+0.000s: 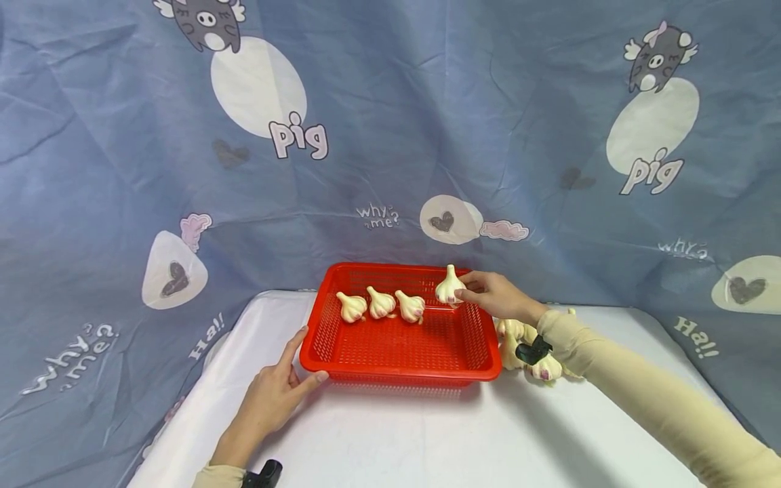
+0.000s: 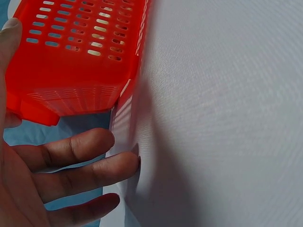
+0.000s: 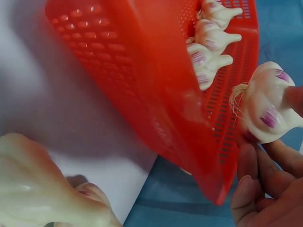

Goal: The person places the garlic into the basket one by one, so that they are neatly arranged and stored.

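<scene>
A red plastic basket with slotted walls sits on the white table. Three garlic bulbs lie in a row along its back part, stems up. My right hand pinches another garlic bulb above the basket's back right corner; in the right wrist view its root tuft points toward the basket. At the basket's left end, my left hand touches the rim with thumb and forefinger spread. The other fingers extend loosely below the rim in the left wrist view.
Several more garlic bulbs lie in a pile on the table, right of the basket and partly hidden by my right forearm. A blue patterned cloth hangs behind and around the white tabletop.
</scene>
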A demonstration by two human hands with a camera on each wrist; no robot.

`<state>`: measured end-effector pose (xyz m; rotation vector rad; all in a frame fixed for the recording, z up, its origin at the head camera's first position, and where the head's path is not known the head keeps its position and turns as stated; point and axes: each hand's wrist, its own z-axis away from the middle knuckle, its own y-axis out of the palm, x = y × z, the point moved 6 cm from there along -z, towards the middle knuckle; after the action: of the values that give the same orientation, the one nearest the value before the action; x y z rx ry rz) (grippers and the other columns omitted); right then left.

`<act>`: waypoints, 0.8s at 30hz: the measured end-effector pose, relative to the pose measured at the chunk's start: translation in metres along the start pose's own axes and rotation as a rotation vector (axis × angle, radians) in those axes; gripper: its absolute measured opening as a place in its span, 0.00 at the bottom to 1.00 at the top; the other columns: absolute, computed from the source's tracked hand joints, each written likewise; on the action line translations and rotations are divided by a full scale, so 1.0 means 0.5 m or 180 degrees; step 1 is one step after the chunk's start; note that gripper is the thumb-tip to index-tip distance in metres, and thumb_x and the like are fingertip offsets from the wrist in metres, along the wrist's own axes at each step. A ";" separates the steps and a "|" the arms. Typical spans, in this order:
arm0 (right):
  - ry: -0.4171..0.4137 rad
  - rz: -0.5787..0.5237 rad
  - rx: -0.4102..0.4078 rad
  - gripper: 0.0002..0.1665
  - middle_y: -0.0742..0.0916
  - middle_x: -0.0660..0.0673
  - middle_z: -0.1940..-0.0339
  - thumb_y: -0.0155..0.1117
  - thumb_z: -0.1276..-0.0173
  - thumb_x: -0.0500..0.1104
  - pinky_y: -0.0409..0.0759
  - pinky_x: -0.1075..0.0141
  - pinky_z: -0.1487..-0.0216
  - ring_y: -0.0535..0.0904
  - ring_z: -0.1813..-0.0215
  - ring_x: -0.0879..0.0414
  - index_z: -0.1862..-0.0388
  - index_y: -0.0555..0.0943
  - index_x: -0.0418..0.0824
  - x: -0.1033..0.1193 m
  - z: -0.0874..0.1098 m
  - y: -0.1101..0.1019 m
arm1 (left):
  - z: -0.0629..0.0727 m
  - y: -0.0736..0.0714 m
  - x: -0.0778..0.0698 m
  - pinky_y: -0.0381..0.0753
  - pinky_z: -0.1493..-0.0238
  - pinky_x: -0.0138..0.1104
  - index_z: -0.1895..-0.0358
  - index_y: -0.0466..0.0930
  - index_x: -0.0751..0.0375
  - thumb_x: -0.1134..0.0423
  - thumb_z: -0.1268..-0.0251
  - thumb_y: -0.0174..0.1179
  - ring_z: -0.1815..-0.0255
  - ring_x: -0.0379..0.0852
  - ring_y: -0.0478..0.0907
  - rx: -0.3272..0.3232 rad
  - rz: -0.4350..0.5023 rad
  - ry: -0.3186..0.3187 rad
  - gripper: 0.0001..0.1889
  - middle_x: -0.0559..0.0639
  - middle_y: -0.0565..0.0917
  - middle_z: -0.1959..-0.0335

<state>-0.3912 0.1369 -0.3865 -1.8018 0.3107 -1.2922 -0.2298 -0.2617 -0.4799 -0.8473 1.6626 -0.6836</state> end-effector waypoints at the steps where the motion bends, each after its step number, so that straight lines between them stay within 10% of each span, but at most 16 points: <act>1: -0.0012 0.0031 0.0004 0.26 0.90 0.35 0.43 0.65 0.21 0.48 0.82 0.46 0.36 0.88 0.40 0.40 0.34 0.81 0.31 0.001 -0.003 0.003 | 0.000 0.001 -0.001 0.68 0.73 0.32 0.15 0.56 0.40 0.36 0.34 0.70 0.81 0.35 0.67 0.0003 -0.0002 -0.0003 0.48 0.37 0.72 0.82; 24: 0.0232 0.0613 0.0346 0.25 0.91 0.36 0.46 0.70 0.27 0.48 0.82 0.49 0.37 0.87 0.42 0.43 0.40 0.85 0.30 0.002 -0.079 0.038 | -0.001 0.001 -0.001 0.67 0.73 0.32 0.15 0.57 0.41 0.38 0.34 0.71 0.82 0.34 0.67 -0.0042 0.0038 0.0036 0.48 0.37 0.72 0.82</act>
<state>-0.4196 0.1051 -0.3973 -1.5952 0.4349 -1.2169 -0.2302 -0.2609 -0.4799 -0.8437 1.6826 -0.6711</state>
